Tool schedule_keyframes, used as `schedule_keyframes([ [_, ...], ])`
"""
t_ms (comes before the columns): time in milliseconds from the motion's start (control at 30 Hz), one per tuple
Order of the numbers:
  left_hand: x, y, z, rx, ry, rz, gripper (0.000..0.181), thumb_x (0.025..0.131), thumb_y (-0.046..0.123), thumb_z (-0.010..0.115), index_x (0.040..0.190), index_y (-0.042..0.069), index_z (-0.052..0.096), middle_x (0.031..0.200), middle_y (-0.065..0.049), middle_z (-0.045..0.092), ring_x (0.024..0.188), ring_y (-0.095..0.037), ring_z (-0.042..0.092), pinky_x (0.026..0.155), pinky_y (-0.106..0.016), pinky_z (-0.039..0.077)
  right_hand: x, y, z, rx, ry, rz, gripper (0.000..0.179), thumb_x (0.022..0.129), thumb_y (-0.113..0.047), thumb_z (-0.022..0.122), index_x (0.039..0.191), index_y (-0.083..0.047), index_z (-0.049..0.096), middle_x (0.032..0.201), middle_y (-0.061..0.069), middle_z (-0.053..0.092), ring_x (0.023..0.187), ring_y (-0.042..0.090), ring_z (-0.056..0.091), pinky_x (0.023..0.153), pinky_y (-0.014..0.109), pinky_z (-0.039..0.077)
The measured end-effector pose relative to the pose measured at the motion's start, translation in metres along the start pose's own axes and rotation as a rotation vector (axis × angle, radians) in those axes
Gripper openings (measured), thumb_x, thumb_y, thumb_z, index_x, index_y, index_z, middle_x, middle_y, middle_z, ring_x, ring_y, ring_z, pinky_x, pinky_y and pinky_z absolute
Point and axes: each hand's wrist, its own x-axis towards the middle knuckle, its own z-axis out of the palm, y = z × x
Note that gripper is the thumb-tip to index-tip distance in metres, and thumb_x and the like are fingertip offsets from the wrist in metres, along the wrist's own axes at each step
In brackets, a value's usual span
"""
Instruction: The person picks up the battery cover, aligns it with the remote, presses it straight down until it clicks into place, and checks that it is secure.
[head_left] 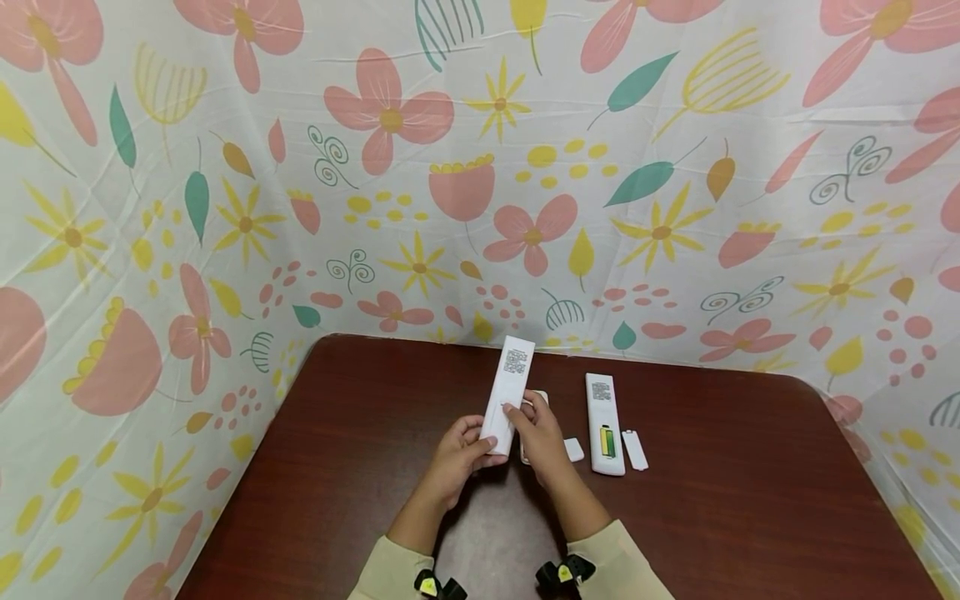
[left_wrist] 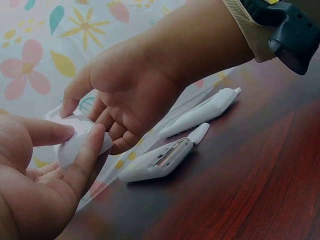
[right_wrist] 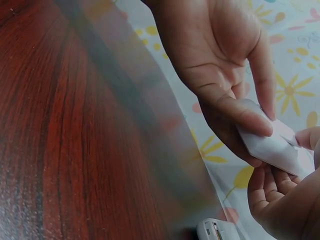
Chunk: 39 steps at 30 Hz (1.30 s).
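Both hands hold a white remote control (head_left: 504,398) above the table, its back with a printed label facing up. My left hand (head_left: 456,460) grips the near end, thumb on top and fingers beneath. My right hand (head_left: 545,440) holds the right side, its thumb pressed on the middle of the back. In the left wrist view the fingers hide much of the held remote (left_wrist: 75,142). Behind my right hand lies another white remote (left_wrist: 152,164) with its battery compartment uncovered; a small white cover (head_left: 573,450) is beside it.
To the right a white remote (head_left: 602,400) lies back up, green-and-yellow batteries (head_left: 607,442) showing in its compartment. Its loose battery cover (head_left: 635,450) lies close by on the right. The dark wooden table (head_left: 750,492) meets a flower-patterned cloth (head_left: 525,167) at its far edge.
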Motion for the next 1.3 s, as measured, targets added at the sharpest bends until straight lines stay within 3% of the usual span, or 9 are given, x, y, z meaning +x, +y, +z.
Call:
schedule_keyframes([
  [167,0.000,-0.002,0.000,0.013,-0.018,0.006,0.044,0.095,-0.003,0.059,0.134,-0.009,0.038,0.127,-0.026,0.062,0.094,-0.016,0.070,0.081,-0.031,0.061,-0.001,-0.001,-0.001,0.008,-0.011,-0.006,0.039,0.101,-0.023,0.062,0.136,-0.008,0.053,0.122,0.019,0.070,0.090,0.012,0.066,0.076,0.027,0.053],
  [333,0.000,-0.003,0.000,0.027,-0.038,0.004,0.048,0.096,-0.002,0.058,0.139,-0.009,0.039,0.133,-0.031,0.058,0.096,-0.017,0.070,0.083,-0.030,0.061,-0.002,-0.002,-0.001,0.001,-0.007,0.006,0.038,0.100,-0.023,0.062,0.135,-0.009,0.053,0.121,0.018,0.070,0.086,0.013,0.064,0.068,0.030,0.052],
  [533,0.000,-0.003,0.000,0.048,-0.064,0.013,0.051,0.098,0.000,0.057,0.144,-0.011,0.039,0.138,-0.034,0.054,0.100,-0.018,0.069,0.084,-0.031,0.061,-0.002,-0.001,-0.002,0.006,-0.009,0.008,0.037,0.100,-0.023,0.062,0.134,-0.011,0.053,0.119,0.016,0.070,0.090,0.014,0.065,0.073,0.027,0.052],
  [700,-0.001,-0.002,0.001,0.047,-0.068,0.018,0.051,0.098,0.001,0.058,0.144,-0.013,0.039,0.138,-0.034,0.055,0.100,-0.018,0.070,0.084,-0.031,0.061,-0.001,0.001,-0.002,0.013,-0.014,0.008,0.037,0.100,-0.022,0.061,0.135,-0.010,0.053,0.118,0.016,0.069,0.083,0.013,0.063,0.065,0.028,0.049],
  [1000,0.000,-0.004,0.000,0.058,-0.052,0.001,0.050,0.097,-0.001,0.058,0.143,-0.011,0.041,0.136,-0.033,0.056,0.098,-0.018,0.070,0.084,-0.031,0.061,-0.001,0.001,-0.001,0.022,-0.012,0.013,0.037,0.101,-0.020,0.061,0.135,-0.007,0.053,0.123,0.018,0.068,0.093,0.012,0.063,0.081,0.023,0.050],
  [1300,0.000,-0.005,-0.001,0.070,-0.050,0.008,0.048,0.097,-0.001,0.058,0.142,-0.009,0.043,0.133,-0.030,0.059,0.098,-0.018,0.070,0.083,-0.031,0.061,-0.009,-0.019,-0.001,0.036,-0.037,0.041,0.036,0.101,-0.012,0.059,0.135,-0.001,0.051,0.119,0.020,0.068,0.086,0.012,0.061,0.073,0.027,0.049],
])
